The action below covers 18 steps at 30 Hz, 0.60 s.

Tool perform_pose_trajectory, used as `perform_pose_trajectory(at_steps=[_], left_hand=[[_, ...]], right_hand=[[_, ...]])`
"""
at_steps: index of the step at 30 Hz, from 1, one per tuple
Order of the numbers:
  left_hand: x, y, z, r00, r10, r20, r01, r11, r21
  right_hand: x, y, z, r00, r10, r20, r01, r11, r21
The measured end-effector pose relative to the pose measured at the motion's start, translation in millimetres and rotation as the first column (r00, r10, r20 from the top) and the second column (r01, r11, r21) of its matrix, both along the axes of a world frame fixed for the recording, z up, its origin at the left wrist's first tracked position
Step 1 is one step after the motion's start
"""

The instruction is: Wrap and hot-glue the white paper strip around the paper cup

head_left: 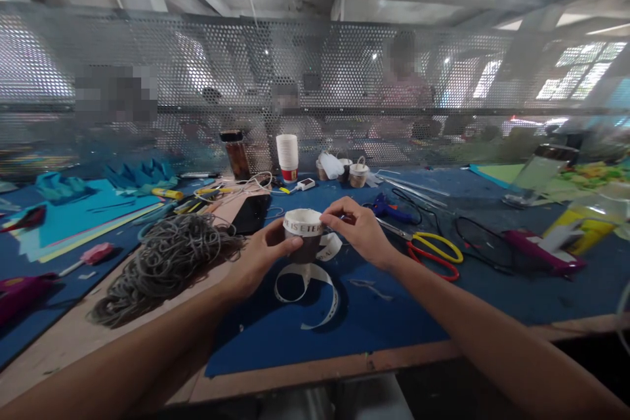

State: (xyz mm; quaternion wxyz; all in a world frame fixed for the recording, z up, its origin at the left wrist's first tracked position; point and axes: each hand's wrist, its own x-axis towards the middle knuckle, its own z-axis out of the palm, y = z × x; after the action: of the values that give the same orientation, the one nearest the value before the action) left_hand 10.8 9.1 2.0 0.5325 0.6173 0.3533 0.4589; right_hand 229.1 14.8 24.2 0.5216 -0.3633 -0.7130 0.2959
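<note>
While my left hand (273,246) curls its fingers and thumb around the dark lower part of a small cup (302,251), my right hand (361,230) pinches thumb to fingertips at the white printed ribbon (300,228) wrapped just under its rim. I have the cup above the blue mat (246,341) on the desk (295,373), the ribbon's loose end curling beneath it (some of its capital letters read clearly from here). Grey cord (162,262) lies heaped to the left, and red-and-yellow scissors (433,252) rest to the right.
</note>
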Motion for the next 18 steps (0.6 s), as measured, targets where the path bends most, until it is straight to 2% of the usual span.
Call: perform_pose_trajectory(at_steps=[5,12,14,16,18], left_hand=[[-2,2,-0.7,1.000,-0.012,-0.013,0.012,1.000,-0.002],[-2,3,-2.1,1.000,0.016,0.001,-0.016,1.000,0.015],[-1,3,-1.2,1.000,0.013,0.002,-0.013,1.000,0.014],[-1,3,0.1,1.000,0.015,0.006,-0.015,1.000,0.019],[-2,3,1.4,0.999,0.043,0.012,-0.043,0.999,0.023]], right_hand=[[1,-1,3.7,0.999,0.008,0.044,-0.006,0.999,-0.047],[3,7,-7.4,0.999,0.027,0.020,-0.026,0.998,-0.049],[7,12,-5.7,0.999,-0.017,0.047,0.018,1.000,-0.005],[16,16,0.7,0.983,-0.112,0.143,0.101,0.991,0.083],[33,16,9.4,0.922,-0.248,0.297,0.209,0.965,0.159]])
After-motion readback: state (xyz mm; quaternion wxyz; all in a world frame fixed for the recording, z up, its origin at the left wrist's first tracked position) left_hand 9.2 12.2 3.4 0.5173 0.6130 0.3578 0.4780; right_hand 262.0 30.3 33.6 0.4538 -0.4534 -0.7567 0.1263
